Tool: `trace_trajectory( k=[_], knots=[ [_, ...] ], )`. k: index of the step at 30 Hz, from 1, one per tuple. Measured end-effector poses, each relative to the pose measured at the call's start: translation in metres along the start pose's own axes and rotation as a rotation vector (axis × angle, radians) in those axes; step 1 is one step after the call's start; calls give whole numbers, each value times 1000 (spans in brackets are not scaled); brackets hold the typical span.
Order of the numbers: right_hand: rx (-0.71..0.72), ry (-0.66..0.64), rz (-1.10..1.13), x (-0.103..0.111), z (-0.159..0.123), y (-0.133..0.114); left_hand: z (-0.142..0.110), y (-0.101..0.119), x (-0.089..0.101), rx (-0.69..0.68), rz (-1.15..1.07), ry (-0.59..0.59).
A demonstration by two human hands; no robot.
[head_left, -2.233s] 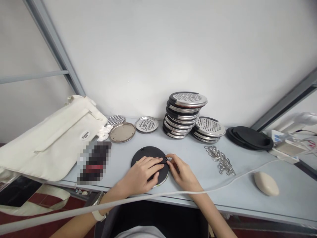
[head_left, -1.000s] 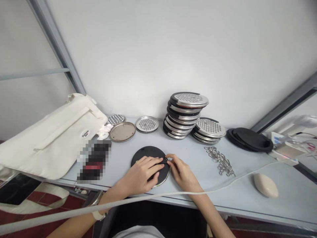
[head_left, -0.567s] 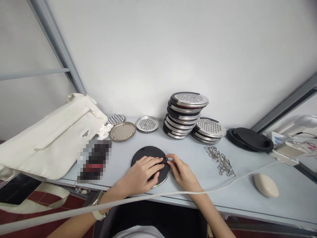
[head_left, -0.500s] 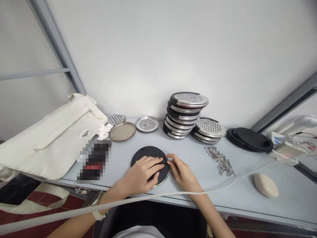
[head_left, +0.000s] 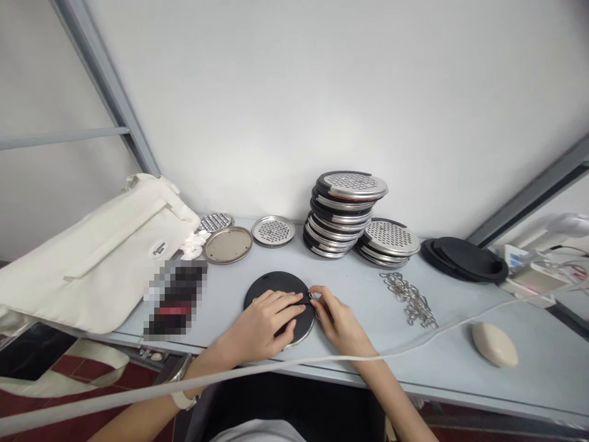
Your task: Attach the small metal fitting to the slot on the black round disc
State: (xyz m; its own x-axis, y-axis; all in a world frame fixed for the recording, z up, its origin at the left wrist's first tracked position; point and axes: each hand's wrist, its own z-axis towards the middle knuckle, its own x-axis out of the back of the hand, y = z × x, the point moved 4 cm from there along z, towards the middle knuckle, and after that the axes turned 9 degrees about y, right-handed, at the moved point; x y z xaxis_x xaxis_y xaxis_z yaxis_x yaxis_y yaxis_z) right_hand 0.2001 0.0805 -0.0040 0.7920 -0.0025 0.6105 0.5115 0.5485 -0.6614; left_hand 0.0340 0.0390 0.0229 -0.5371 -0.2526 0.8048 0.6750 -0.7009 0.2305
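Observation:
A round black disc [head_left: 271, 286] with a metal underside lies flat on the grey table [head_left: 543, 362] in front of me. My left hand [head_left: 262, 324] rests on top of it, fingers spread and pressing down. At the disc's right edge my right hand [head_left: 338, 320] is closed in a pinch on a small metal ring, most of it hidden by the fingertips. A pile of loose metal rings [head_left: 410, 298] lies just to the right.
Stacks of perforated metal discs [head_left: 346, 212] stand at the back, with single discs [head_left: 227, 244] to their left. Black rubber rims [head_left: 464, 258] lie back right. A cream bag [head_left: 92, 258] fills the left side. A white cable [head_left: 437, 331] and a beige oval object [head_left: 494, 342] lie right.

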Motion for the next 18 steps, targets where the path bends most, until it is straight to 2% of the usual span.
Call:
trace_trajectory(
  k=[11,18],
  knots=[
    [-53,9,42,-3,-1,4,-1,-1,-2,4,5,-12],
    [-33,105,29,1,2,0,0,0,0,10,-4,-23]
  ],
)
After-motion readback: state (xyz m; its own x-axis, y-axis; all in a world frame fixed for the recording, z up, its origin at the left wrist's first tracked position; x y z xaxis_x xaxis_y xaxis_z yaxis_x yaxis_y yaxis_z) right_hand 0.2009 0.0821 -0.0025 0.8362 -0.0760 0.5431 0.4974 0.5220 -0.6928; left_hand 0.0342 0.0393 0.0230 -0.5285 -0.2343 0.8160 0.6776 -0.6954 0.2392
